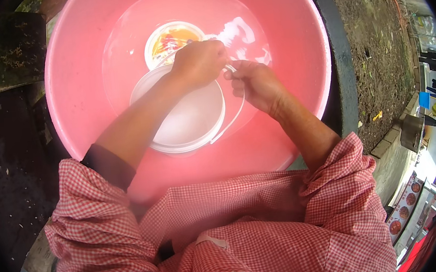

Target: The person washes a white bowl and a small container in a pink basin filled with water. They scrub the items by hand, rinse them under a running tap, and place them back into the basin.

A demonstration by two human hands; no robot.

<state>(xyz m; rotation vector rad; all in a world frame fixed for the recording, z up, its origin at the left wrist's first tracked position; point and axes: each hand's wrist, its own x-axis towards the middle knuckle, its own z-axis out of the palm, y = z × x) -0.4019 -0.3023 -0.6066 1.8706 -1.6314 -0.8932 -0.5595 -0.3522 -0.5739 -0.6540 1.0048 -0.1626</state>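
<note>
A large round pink plastic tub (86, 62) stands before me with water in its bottom. In it, nearest me, is a white plastic bucket (190, 119) with its open mouth facing up and a thin white handle. My right hand (256, 84) pinches the handle's white grip between thumb and fingers. Close beside it, my left hand (200, 64) is closed at the handle over the bucket's far rim; its fingertips are hidden. Just beyond the bucket lies a round white-rimmed lid or container (149, 49) with an orange and yellow printed face, partly covered by my left hand.
A dark ledge (340, 63) runs along the tub's right side, with bare soil (377, 63) beyond it. Further right stand a metal pot (412, 132) and a board with food pictures (405, 208). Dark, wet ground and a mossy slab (13, 50) lie at the left.
</note>
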